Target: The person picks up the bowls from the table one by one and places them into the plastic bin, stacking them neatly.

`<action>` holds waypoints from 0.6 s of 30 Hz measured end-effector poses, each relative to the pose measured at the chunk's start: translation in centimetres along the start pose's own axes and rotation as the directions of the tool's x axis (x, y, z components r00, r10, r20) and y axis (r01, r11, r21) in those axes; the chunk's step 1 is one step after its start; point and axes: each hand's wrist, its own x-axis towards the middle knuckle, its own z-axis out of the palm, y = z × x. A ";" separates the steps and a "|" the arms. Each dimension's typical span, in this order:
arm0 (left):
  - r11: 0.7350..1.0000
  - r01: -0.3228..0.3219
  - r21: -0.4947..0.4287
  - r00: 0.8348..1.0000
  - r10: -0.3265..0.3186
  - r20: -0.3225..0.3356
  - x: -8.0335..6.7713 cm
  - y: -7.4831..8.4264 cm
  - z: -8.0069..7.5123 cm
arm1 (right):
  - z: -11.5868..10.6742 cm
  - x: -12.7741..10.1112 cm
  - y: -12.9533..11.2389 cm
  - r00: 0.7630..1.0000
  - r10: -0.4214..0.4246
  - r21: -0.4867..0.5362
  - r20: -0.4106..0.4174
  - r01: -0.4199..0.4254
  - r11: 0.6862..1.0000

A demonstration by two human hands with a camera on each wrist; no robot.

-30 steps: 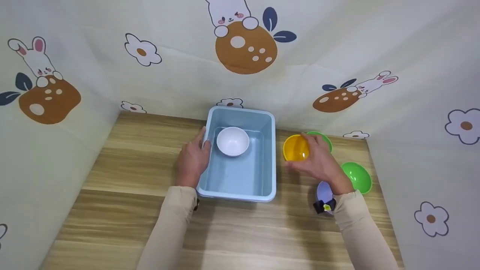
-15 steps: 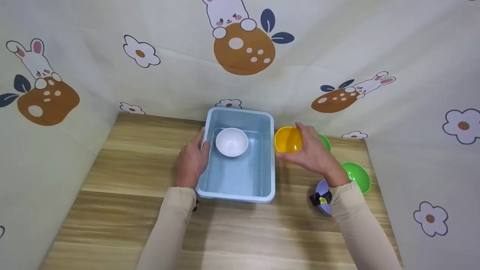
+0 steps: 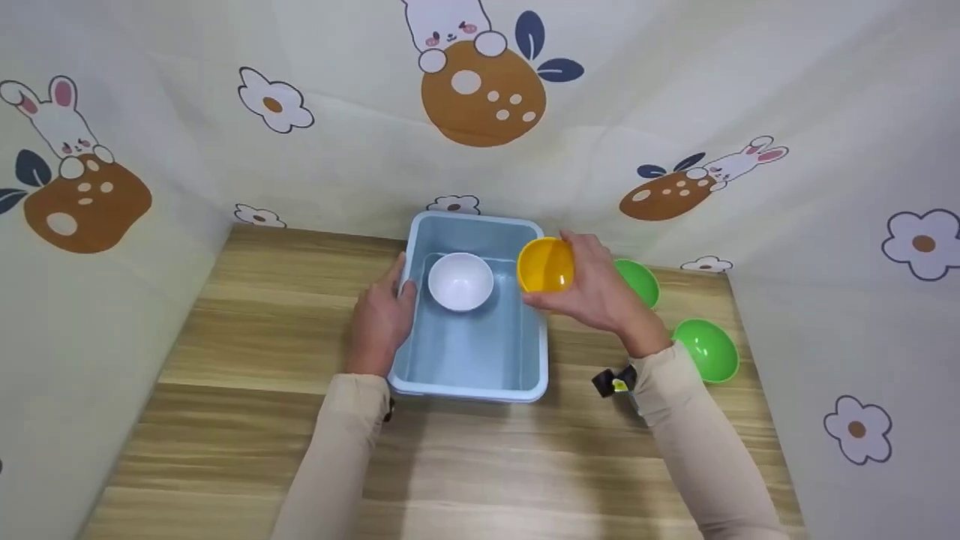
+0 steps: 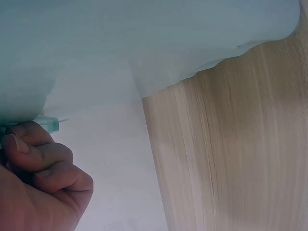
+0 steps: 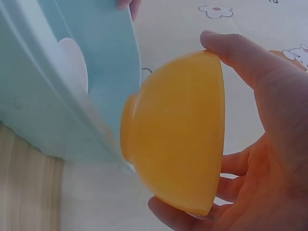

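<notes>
Gripped by its rim between thumb and fingers, a smooth yellow plastic bowl [image 3: 546, 265] tilts in the right hand [image 3: 596, 292] above the pale blue tub's [image 3: 469, 375] right wall, having crossed from beside it. Left of it lies a round white bowl [image 3: 460, 280]; the left hand [image 3: 381, 321] still clasps the tub's left rim on the wood-grain surface [image 3: 247, 420].

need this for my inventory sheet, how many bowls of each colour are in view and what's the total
white bowl, in the blue tub: 1
yellow bowl, held in the right hand over the tub's right rim: 1
green bowls, on the table: 2
total: 4 bowls
</notes>
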 end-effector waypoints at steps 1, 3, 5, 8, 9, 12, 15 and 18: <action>1.000 0.010 0.004 1.000 -0.010 0.003 -0.1 -0.1 -0.1 | 0.3 0.2 -0.2 1.000 -0.001 0.008 0.005 0.001 1.000; 1.000 0.027 0.009 1.000 -0.028 0.009 -0.2 -0.2 -0.1 | 0.8 0.5 -0.6 1.000 -0.008 0.022 0.013 0.007 1.000; 0.999 0.042 0.014 0.999 -0.042 0.017 -0.2 -0.2 -0.1 | 1.3 0.7 -0.9 1.000 -0.016 0.040 0.015 0.015 0.999; 0.998 0.057 0.015 0.998 -0.057 0.024 -0.4 -0.1 -0.1 | 1.8 1.1 -1.3 1.000 -0.026 0.072 0.017 0.025 0.997; 0.998 0.061 0.016 0.998 -0.062 0.024 -0.4 -0.1 -0.1 | 1.9 1.2 -1.4 1.000 -0.025 0.078 0.019 0.023 0.997; 0.998 0.063 0.011 0.998 -0.063 0.024 -0.5 0.1 -0.2 | 2.2 1.4 -1.8 0.999 -0.016 0.085 0.029 0.013 0.996; 0.999 0.049 0.017 0.999 -0.049 0.013 -0.4 0.2 -0.2 | 2.4 1.6 -2.1 0.999 -0.001 0.078 0.034 -0.002 0.997; 0.999 0.038 0.032 0.999 -0.038 0.003 -0.4 0.3 -0.2 | 2.7 1.9 -2.2 0.999 0.009 0.083 0.033 -0.012 0.997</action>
